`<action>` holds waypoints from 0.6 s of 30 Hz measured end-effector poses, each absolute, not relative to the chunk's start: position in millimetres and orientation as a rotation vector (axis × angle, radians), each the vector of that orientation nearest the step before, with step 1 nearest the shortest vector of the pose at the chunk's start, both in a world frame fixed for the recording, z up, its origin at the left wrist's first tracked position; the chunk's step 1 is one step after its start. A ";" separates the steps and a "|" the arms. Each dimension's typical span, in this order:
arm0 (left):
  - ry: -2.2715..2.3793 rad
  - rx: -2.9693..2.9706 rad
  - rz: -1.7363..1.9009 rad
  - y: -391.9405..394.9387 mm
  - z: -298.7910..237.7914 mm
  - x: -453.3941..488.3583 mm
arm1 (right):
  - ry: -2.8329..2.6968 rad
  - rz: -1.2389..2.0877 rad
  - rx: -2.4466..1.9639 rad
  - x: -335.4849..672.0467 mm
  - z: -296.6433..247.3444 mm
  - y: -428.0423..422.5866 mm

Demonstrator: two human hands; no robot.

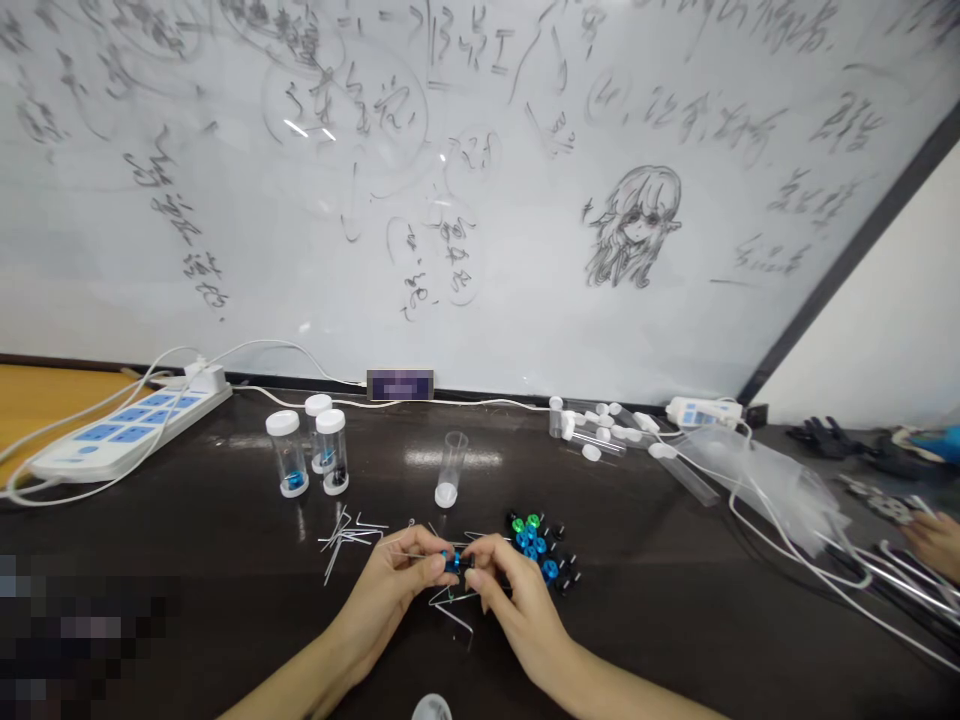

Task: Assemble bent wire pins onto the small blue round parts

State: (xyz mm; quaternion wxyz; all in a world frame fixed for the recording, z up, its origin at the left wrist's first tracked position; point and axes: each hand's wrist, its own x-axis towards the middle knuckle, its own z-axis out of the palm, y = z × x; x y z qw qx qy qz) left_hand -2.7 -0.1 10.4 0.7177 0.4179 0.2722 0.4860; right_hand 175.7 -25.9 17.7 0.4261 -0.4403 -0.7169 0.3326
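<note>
Left hand (390, 588) and right hand (519, 600) each have a closed fingertip grip on one blue cap (452, 561). Looks mid-assembly, and lining it up needs steady fingers.

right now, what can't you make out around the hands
Head view only:
1. small blue metal part: pinched by left hand and right hand, fingertips cover most of it.
2. rectangular label at the wall: blurred out.
3. round white cap: cut by bottom edge.
4. another person's hand: cut by right edge.

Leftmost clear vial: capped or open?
Capped: the clear plastic vial stands upright with a white round cap on top.
</note>
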 end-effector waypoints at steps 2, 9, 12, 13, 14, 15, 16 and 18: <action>0.602 0.918 1.082 -0.1 12.1 -2.7 | -1.779 0.858 -1.081 175.2 18.9 -26.7; 0.599 0.892 1.116 0.9 11.5 -2.2 | -1.797 0.870 -1.064 175.1 20.2 -27.1; 0.597 0.879 1.123 0.5 10.1 -2.4 | -1.806 0.873 -1.069 175.6 19.8 -26.9; 0.595 0.875 1.126 0.4 9.9 -2.5 | -1.807 0.871 -1.072 175.9 19.7 -27.0; 0.595 0.870 1.131 0.5 10.0 -2.6 | -1.801 0.866 -1.077 176.2 19.5 -27.1; 0.596 0.863 1.137 0.7 10.2 -2.7 | -1.789 0.858 -1.079 176.5 19.3 -27.3; 0.596 0.854 1.141 0.9 10.5 -2.8 | -1.773 0.851 -1.078 176.8 19.1 -27.6; 0.597 0.839 1.143 1.4 11.0 -2.8 | -1.753 0.836 -1.068 177.4 18.5 -28.2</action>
